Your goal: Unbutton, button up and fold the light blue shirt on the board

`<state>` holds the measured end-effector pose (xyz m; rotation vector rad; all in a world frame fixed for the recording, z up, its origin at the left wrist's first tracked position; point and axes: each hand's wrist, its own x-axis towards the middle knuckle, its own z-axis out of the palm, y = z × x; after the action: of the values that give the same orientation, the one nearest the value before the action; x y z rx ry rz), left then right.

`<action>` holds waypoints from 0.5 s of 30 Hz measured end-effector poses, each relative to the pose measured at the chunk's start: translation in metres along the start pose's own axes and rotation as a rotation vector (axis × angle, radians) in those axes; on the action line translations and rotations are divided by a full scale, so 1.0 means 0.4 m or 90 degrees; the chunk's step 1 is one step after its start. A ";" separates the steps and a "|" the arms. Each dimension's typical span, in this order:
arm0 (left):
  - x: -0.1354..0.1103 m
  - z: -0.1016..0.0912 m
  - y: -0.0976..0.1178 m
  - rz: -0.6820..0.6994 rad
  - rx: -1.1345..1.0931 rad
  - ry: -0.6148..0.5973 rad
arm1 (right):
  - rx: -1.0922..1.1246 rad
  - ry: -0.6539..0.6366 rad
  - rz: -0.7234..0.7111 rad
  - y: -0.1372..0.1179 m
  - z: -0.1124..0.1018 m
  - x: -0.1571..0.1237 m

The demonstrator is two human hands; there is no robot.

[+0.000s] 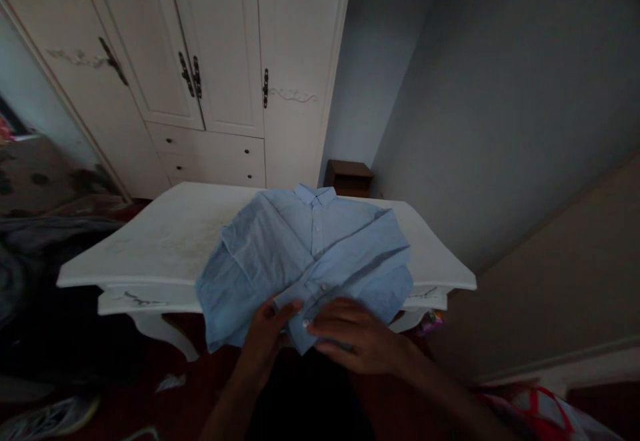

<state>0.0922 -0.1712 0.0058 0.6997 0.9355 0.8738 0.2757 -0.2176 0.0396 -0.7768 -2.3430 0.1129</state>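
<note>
A light blue button-up shirt [305, 254] lies front-up on the white table [160, 241], collar toward the far edge, sleeves folded across the chest, hem hanging over the near edge. My left hand [267, 337] pinches the shirt's lower front placket at the hem, thumb on top. My right hand [357, 337] lies just right of it, fingers curled over the same hem beside a button.
A cream wardrobe [215, 67] with dark handles and drawers stands behind the table. A small brown stand [349, 177] sits in the corner. Dark bedding [35, 274] lies at left, a shoe [50, 417] on the floor, red-and-white fabric [545, 411] at lower right.
</note>
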 end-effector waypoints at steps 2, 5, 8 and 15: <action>0.002 0.007 -0.002 0.026 0.052 0.058 | 0.010 0.029 0.056 0.022 -0.042 -0.034; 0.004 0.021 0.017 0.071 0.061 0.080 | 0.004 0.080 0.188 0.106 -0.117 -0.082; 0.002 0.034 0.053 0.108 0.034 0.068 | 0.015 0.199 0.378 0.249 -0.196 -0.129; -0.049 -0.021 0.074 0.132 -0.046 0.215 | -0.075 0.310 0.606 0.563 -0.311 -0.221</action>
<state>0.0692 -0.1729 0.0338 0.6041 1.1366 1.2303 0.5194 -0.0971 0.0252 -1.7011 -1.3829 0.1657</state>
